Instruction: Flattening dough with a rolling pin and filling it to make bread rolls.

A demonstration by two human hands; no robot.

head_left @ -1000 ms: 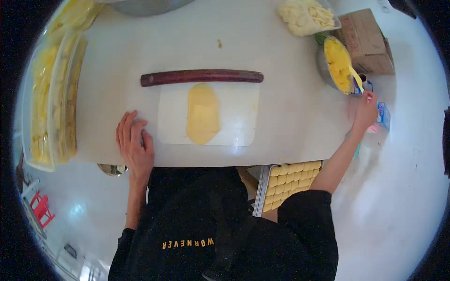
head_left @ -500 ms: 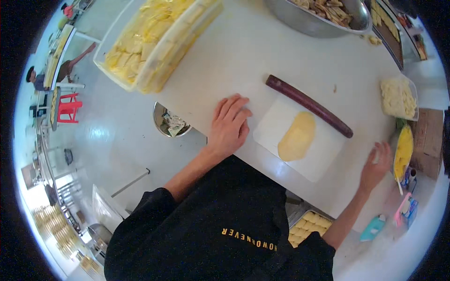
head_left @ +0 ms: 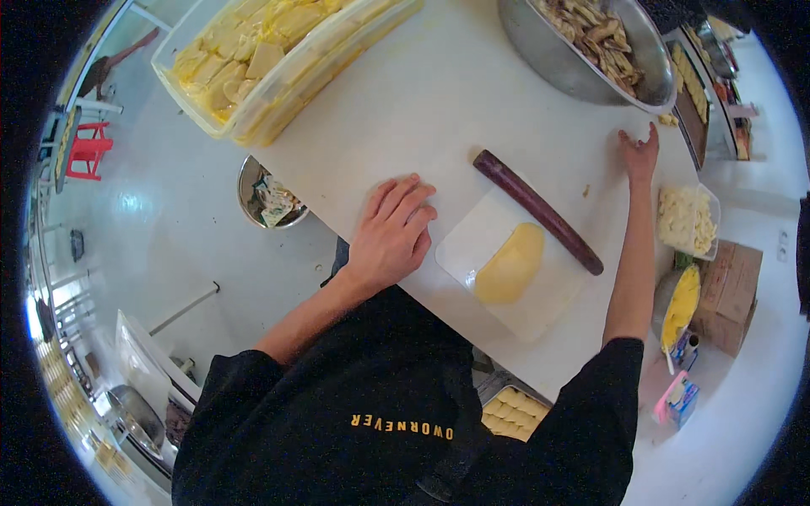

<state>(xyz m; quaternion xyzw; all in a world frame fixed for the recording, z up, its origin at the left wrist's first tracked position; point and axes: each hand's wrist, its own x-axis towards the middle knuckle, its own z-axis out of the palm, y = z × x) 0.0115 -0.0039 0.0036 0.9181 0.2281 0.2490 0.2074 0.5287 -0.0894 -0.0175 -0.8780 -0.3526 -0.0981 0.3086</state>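
on the mat (head_left: 550, 295), dough (head_left: 510, 265): a flat yellow oval, lying between left hand (head_left: 392, 229) and right hand (head_left: 639, 156), nearer the left, touched by neither. along the mat's upper-right edge, a dark red rod (head_left: 540, 212), slanting. left of the mat, near its corner, the left hand: palm down on the worktop (head_left: 422, 110), fingers slightly parted and gently curved, nothing visible in hold. up and to the right of the mat, well apart, the right hand: arm stretched, thumb and fingers held apart, nothing visible in hold, close to the rim of a steel bowl (head_left: 548, 59); can't tell if touching. above the mat, in that bowl, brown strips (head_left: 601, 42). far to the upper left of the mat, a tub (head_left: 270, 93) of yellow pieces. right of the mat, beyond the right forearm, pale pieces (head_left: 686, 218) and a carton (head_left: 727, 295).
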